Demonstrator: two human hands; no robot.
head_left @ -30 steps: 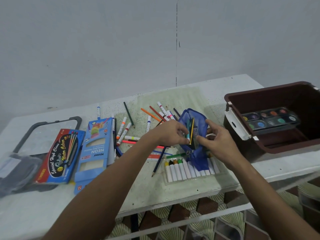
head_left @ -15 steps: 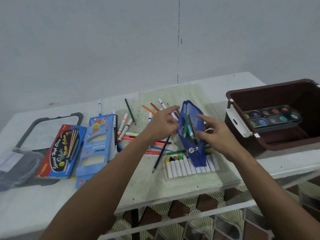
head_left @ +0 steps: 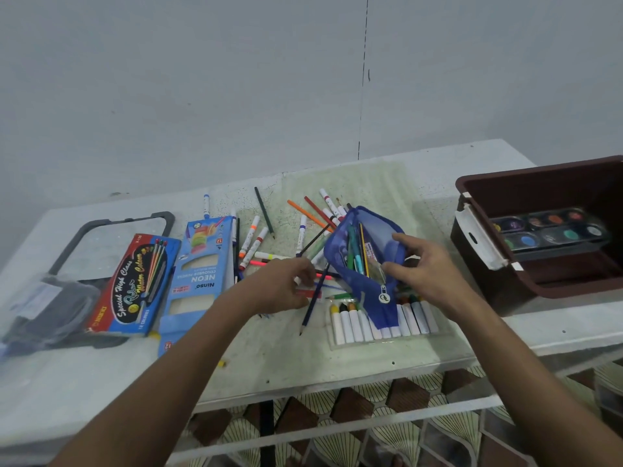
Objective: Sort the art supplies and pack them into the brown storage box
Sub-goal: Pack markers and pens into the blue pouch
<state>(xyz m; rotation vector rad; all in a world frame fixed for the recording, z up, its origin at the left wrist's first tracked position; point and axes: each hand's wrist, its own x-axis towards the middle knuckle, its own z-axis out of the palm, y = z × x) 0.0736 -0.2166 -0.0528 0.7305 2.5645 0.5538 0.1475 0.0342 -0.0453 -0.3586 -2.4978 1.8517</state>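
Note:
An open blue mesh pencil pouch (head_left: 381,230) stands tilted over the table's middle, with several pens and pencils inside. My right hand (head_left: 428,271) pinches its right rim between thumb and fingers. My left hand (head_left: 283,286) is low on the table to the pouch's left, fingers curled over loose markers (head_left: 251,239) and pencils; whether it grips one is unclear. At the right stands the brown storage box (head_left: 478,180), with a watercolour palette (head_left: 553,230) inside. A clear pack of crayons (head_left: 350,323) lies under the pouch's lower end.
A light blue neon marker box (head_left: 199,281) and a red-and-blue colour pencil box (head_left: 135,284) lie at the left. Behind them are a grey-framed lid (head_left: 161,219) and a clear plastic bag (head_left: 40,308). The table's front edge is close below the crayons.
My left hand has let go of the pouch's left side and dropped down-left onto the loose markers. My right hand still holds the pouch, which now leans more open.

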